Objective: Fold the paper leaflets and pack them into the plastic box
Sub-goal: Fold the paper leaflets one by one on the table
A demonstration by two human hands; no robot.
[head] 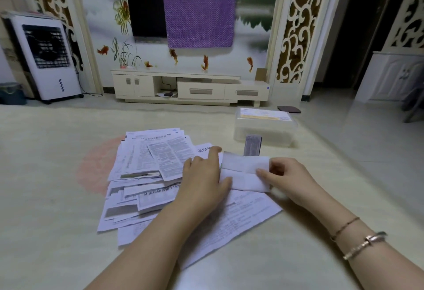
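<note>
A partly folded white leaflet [243, 170] lies on the pale floor between my hands. My left hand [204, 175] presses its left end with flat fingers. My right hand [284, 175] pinches its right end between thumb and fingers. A loose pile of printed paper leaflets [146, 170] spreads to the left, and a large sheet [231, 221] lies under my hands. The translucent plastic box [263, 129], its lid on, stands behind the leaflet to the right. A small folded leaflet [252, 145] leans upright against its front.
A low cream TV cabinet [190, 87] runs along the back wall. A white air cooler [46, 58] stands at the left, with a bin [11, 93] beside it. A dark flat object [289, 109] lies on the floor behind the box. A white cabinet [390, 76] is at the right.
</note>
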